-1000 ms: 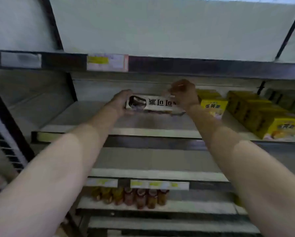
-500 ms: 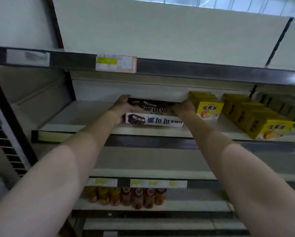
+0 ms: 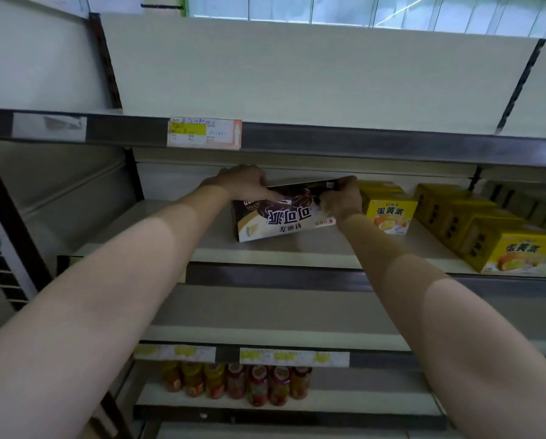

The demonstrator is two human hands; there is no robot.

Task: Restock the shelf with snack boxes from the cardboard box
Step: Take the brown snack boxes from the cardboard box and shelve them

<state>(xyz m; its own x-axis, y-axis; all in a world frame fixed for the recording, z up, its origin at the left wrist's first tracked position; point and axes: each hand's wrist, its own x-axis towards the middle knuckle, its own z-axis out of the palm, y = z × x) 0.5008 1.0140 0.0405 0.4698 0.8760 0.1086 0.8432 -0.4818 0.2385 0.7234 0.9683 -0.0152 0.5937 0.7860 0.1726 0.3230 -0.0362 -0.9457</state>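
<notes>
Both hands hold one dark snack box point(image 3: 284, 213) on the middle shelf point(image 3: 170, 245). The left hand point(image 3: 240, 183) grips its upper left corner; the right hand point(image 3: 341, 201) grips its upper right end. The box is tilted, its lower left edge resting on the shelf, its print upside down. Yellow snack boxes point(image 3: 390, 213) stand just beside it to the right. Judged progress: early, since much of the shelf remains unfilled. The cardboard box is not in view.
</notes>
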